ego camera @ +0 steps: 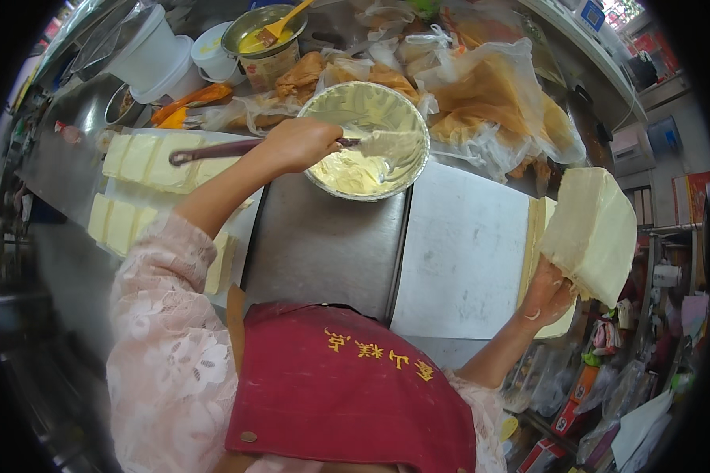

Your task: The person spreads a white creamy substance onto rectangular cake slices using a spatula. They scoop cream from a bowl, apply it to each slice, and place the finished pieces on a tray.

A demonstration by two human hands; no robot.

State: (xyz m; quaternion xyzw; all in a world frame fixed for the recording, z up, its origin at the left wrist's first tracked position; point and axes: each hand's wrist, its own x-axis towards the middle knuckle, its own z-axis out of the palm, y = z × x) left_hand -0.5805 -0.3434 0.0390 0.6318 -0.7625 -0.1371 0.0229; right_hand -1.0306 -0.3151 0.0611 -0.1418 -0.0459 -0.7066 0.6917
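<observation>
My left hand [303,143] grips the dark handle [216,152] of a spatula over a metal bowl [421,127]. The spatula's blade [393,144] is coated and lies inside the bowl, where pale yellow cream [352,171] covers the bottom and streaks the walls. On the right, my right hand [547,298] holds up a cream-coated block of cake [594,233] from its lower end; some fingers are hidden behind it. Beneath that hand, a strip of cake [529,248] runs along the edge of a paper-lined tray [461,254].
Cream-covered cake blocks [168,156] stand in rows at left, partly behind my left arm. Bags of brown contents [479,88] crowd the back. A bowl of yellow liquid [251,42] with a pastry brush [284,23] and white buckets [139,53] stand back left. Shelves [568,425] lie right.
</observation>
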